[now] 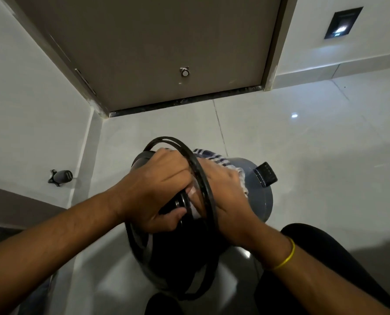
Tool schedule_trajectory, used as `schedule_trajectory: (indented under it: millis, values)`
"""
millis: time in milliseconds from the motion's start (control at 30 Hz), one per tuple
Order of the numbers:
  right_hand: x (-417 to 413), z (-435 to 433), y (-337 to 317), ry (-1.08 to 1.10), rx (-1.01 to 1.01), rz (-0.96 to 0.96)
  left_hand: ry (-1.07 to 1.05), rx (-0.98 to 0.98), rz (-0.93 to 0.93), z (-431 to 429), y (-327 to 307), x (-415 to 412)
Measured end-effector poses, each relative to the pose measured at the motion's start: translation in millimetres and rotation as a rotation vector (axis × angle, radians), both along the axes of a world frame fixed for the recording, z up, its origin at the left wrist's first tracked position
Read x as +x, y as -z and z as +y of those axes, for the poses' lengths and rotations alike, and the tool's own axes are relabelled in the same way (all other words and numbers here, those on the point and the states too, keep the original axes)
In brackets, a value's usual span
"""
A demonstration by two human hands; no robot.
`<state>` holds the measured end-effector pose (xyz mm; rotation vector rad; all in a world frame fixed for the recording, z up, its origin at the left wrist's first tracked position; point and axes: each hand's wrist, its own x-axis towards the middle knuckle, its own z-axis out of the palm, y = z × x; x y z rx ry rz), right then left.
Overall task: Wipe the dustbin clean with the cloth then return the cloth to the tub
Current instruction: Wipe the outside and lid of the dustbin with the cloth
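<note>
Two hands are meeting over the dustbin (261,196), a grey-blue round bin lying tipped on the tiled floor (303,137) w/ its base end pointing away from the person toward the door (157,48). Its long axis is running roughly from the person's knees out to the far right, where a black pedal (266,174) is sticking out near the bottom edge. The bin's mouth is facing back toward the camera; what's inside can't be made out, as it's dark and blocked by the arms.

The left hand (154,189) is closing its fingers & thumb around the black rim ring (198,178) at the bin's opening, gripping it. The right hand (223,192) is pressing flat on the checked blue-and-white cloth (214,159), which is lying against the bin's outer wall; fingers are curled over the cloth, holding it to the surface. A yellow band (287,258) is sitting on the right wrist.

No tub is showing in view.

The floor is glossy pale tile w/ thin grout lines, reflecting a light spot. The brownish door is standing shut ahead, w/ a small door stopper (185,71) low on it. A second stopper (61,177) is fixed to the left wall, and a recessed footlight (342,23) is glowing in the right wall.
</note>
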<state>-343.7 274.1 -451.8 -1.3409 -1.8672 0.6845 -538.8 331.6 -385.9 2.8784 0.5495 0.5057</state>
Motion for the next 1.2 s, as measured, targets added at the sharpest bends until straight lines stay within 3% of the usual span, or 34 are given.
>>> schedule_trajectory:
  millis: [100,200,367,467,633,733,867,1033,1100,1200]
  values:
    - [3,-3,3,-0.075,-0.028,-0.007,0.022,0.012,-0.016,-6,1,-2]
    - [30,14,14,0.019,-0.110,-0.155,0.047,0.058,0.027,-13,1,-3]
    - [67,36,32,0.172,-0.324,-0.231,0.145,0.124,0.157,-19,1,5]
    - [57,31,17,0.076,-0.291,-0.222,0.170,0.147,0.169,-20,-2,6]
    - [0,0,-14,0.012,-0.011,-0.063,0.261,0.186,0.120,-26,0,10]
    - [2,-5,-7,-0.068,-0.091,0.143,0.278,0.188,0.112,-32,5,8]
    - [28,26,21,0.051,0.059,-0.262,0.284,0.187,0.097,-35,5,9]
    - [88,57,51,0.269,-0.655,-0.239,0.357,0.206,0.090,-38,8,12]
    - [84,56,46,0.240,-0.681,-0.248,0.358,0.210,0.081,-36,7,13]
    - [65,43,24,0.146,-0.544,-0.216,0.355,0.220,0.081,-35,6,11]
